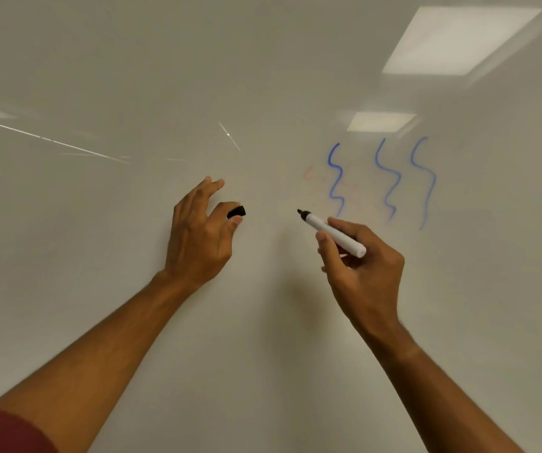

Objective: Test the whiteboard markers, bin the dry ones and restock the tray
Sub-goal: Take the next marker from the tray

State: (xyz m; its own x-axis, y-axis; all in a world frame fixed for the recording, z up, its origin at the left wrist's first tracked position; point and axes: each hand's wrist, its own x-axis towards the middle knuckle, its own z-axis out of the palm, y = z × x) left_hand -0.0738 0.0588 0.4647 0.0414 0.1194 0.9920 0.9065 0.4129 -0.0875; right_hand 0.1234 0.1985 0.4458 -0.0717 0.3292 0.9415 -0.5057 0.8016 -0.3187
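A whiteboard (132, 256) fills the whole view. My right hand (361, 269) grips an uncapped white marker (331, 232) whose black tip points up and left, close to the board. My left hand (197, 237) pinches the marker's black cap (237, 212) between thumb and forefinger, a short gap left of the tip. Three blue wavy lines (388, 181) run down the board just right of the marker tip. Faint reddish smudges lie beside the leftmost line.
Ceiling lights reflect in the board at the upper right (459, 40). Thin bright streaks (50, 140) cross the upper left of the board. A dark red sleeve (1, 433) shows at the bottom left corner. No tray or bin is in view.
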